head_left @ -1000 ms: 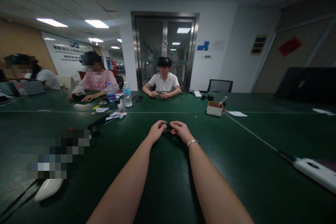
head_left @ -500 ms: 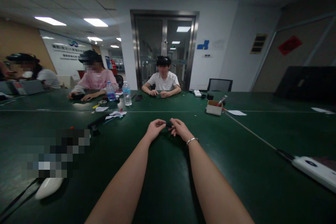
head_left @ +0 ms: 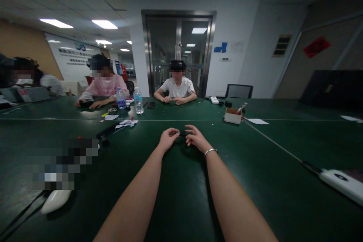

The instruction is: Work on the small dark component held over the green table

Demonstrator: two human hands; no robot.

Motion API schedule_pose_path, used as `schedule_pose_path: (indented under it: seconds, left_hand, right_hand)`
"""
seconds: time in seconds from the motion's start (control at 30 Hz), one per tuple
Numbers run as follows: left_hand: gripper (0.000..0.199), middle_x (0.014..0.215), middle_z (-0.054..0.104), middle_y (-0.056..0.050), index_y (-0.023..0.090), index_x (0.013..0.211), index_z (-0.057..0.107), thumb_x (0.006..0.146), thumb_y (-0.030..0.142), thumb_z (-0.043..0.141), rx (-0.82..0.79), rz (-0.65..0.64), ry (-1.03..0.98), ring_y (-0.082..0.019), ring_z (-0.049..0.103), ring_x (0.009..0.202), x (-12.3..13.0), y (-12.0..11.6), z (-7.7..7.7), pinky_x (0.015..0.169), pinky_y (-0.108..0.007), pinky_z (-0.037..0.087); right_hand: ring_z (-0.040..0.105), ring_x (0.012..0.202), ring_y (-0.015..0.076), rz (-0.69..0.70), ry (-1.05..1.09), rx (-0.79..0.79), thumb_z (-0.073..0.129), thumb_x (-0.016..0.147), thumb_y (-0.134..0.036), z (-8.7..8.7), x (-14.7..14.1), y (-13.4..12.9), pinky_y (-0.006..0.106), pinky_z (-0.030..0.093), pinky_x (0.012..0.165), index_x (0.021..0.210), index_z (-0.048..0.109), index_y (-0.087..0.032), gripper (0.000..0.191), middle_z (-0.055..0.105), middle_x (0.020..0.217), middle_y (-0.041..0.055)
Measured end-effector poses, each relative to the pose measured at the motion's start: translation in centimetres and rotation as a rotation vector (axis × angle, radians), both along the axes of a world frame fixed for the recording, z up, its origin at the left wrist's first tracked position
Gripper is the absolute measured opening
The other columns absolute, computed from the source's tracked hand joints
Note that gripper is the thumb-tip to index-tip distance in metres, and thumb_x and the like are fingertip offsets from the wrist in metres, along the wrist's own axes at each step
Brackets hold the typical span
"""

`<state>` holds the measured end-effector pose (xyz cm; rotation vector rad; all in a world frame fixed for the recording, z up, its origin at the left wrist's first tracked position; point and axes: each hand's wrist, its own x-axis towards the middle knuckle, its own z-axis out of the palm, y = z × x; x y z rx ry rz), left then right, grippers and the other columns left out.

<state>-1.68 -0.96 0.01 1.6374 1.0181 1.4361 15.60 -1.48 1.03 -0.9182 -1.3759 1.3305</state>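
Just above the green table [head_left: 181, 181], a small dark object [head_left: 182, 134] sits between my two hands. My left hand [head_left: 169, 138] pinches its left end between thumb and fingertips. At its right end is my right hand [head_left: 195, 138], fingers spread apart and curved toward the object, with no clear grip on it. A silver bracelet [head_left: 210, 152] circles my right wrist. The object is too small and dark to identify.
Two water bottles [head_left: 138, 101] and papers [head_left: 126, 123] lie front-left. A small box [head_left: 233, 115] holds pens at front right. A white power strip [head_left: 342, 180] lies at right with its cable. Across the table sits a person [head_left: 177, 87].
The fingers of my right hand have spread and drawn back slightly from the dark object. My left hand still pinches it. The view has shifted a little.
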Motion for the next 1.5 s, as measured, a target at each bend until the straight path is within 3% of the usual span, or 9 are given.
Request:
schedule_pose_path:
  seconds: [0.13, 0.3, 0.47, 0.63, 0.77, 0.87, 1.0, 1.13, 1.5]
  left_hand:
    - [0.018, 0.088, 0.067, -0.008, 0.015, 0.083, 0.066, 0.066, 0.022, 0.068, 0.004, -0.007, 0.012, -0.018, 0.062, 0.085, -0.1, 0.1, -0.1, 0.082, -0.035, 0.048]
    - [0.019, 0.09, 0.067, -0.008, 0.015, 0.083, 0.066, 0.066, 0.023, 0.068, -0.009, -0.012, -0.007, -0.018, 0.062, 0.085, -0.1, 0.2, -0.1, 0.084, -0.035, 0.048]
    - [0.019, 0.088, 0.066, -0.007, 0.015, 0.084, 0.065, 0.067, 0.022, 0.068, -0.009, -0.025, -0.002, -0.017, 0.062, 0.085, 0.1, -0.2, 0.2, 0.084, -0.035, 0.048]
    - [0.018, 0.089, 0.066, -0.007, 0.015, 0.083, 0.066, 0.066, 0.022, 0.069, -0.02, -0.01, -0.01, -0.017, 0.062, 0.086, 0.1, -0.5, 0.4, 0.085, -0.035, 0.048]
    - [0.017, 0.089, 0.066, -0.008, 0.014, 0.083, 0.066, 0.067, 0.022, 0.068, -0.011, -0.01, 0.007, -0.017, 0.062, 0.085, 0.1, -0.4, 0.3, 0.083, -0.034, 0.048]
    - [0.019, 0.083, 0.065, -0.006, 0.015, 0.086, 0.064, 0.068, 0.023, 0.067, -0.021, -0.027, 0.017, -0.016, 0.063, 0.079, 0.1, -0.2, 0.1, 0.078, -0.032, 0.049]
    - [0.027, 0.07, 0.061, 0.0, 0.017, 0.094, 0.06, 0.071, 0.031, 0.064, -0.059, -0.042, 0.032, -0.013, 0.062, 0.065, 0.1, 0.0, -0.3, 0.062, -0.024, 0.047]
    - [0.025, 0.063, 0.059, 0.001, 0.016, 0.085, 0.06, 0.076, 0.039, 0.057, -0.082, -0.023, 0.057, -0.01, 0.058, 0.054, 0.2, 0.2, -0.4, 0.051, -0.02, 0.042]
    - [0.027, 0.075, 0.066, -0.006, 0.014, 0.087, 0.063, 0.074, 0.037, 0.062, -0.16, -0.054, 0.041, -0.016, 0.063, 0.066, 0.1, -0.3, 0.1, 0.059, -0.026, 0.045]
  right_hand:
    - [0.056, 0.042, 0.0077, -0.028, -0.051, -0.067, 0.055, 0.082, -0.024, -0.1, 0.0, 0.1, 0.018, 0.047, 0.037, 0.101, 0.054, -0.014, 0.022, 0.063, 0.073, 0.0048]
    - [0.06, 0.048, 0.0063, 0.015, -0.025, 0.025, 0.063, 0.071, -0.012, 0.0, 0.1, 0.0, 0.018, 0.052, 0.043, 0.115, 0.048, -0.025, 0.048, 0.062, 0.096, 0.0034]
    - [0.056, 0.041, 0.0073, -0.01, -0.073, -0.061, 0.054, 0.083, -0.029, 0.0, -0.1, 0.1, 0.016, 0.048, 0.036, 0.107, 0.051, -0.014, 0.028, 0.062, 0.074, 0.0044]
    - [0.062, 0.048, 0.0078, 0.0, 0.01, -0.016, 0.064, 0.073, -0.014, -0.2, 0.1, 0.2, 0.02, 0.053, 0.044, 0.118, 0.046, -0.024, 0.049, 0.061, 0.093, 0.0032]
    - [0.058, 0.043, 0.0085, -0.028, -0.035, -0.06, 0.057, 0.083, -0.027, -0.4, -0.1, 0.4, 0.018, 0.049, 0.039, 0.104, 0.054, -0.013, 0.026, 0.062, 0.07, 0.0038]
    - [0.056, 0.044, 0.0073, -0.006, -0.027, -0.023, 0.058, 0.082, -0.019, -0.5, -0.2, 0.3, 0.016, 0.048, 0.04, 0.098, 0.057, -0.012, 0.018, 0.063, 0.066, 0.0028]
    - [0.056, 0.048, 0.0065, 0.011, 0.042, -0.002, 0.062, 0.076, -0.011, -0.4, 0.2, -0.1, 0.016, 0.048, 0.045, 0.099, 0.059, -0.013, 0.024, 0.061, 0.063, -0.0005]
    - [0.059, 0.055, 0.0061, 0.05, 0.106, -0.008, 0.068, 0.068, -0.006, -0.3, 0.4, -0.4, 0.017, 0.051, 0.052, 0.097, 0.061, -0.014, 0.03, 0.062, 0.075, 0.0004]
    - [0.062, 0.057, 0.0094, 0.002, 0.164, -0.029, 0.067, 0.074, -0.016, -0.2, 0.5, -0.6, 0.023, 0.057, 0.059, 0.089, 0.063, -0.015, 0.016, 0.062, 0.073, 0.0017]
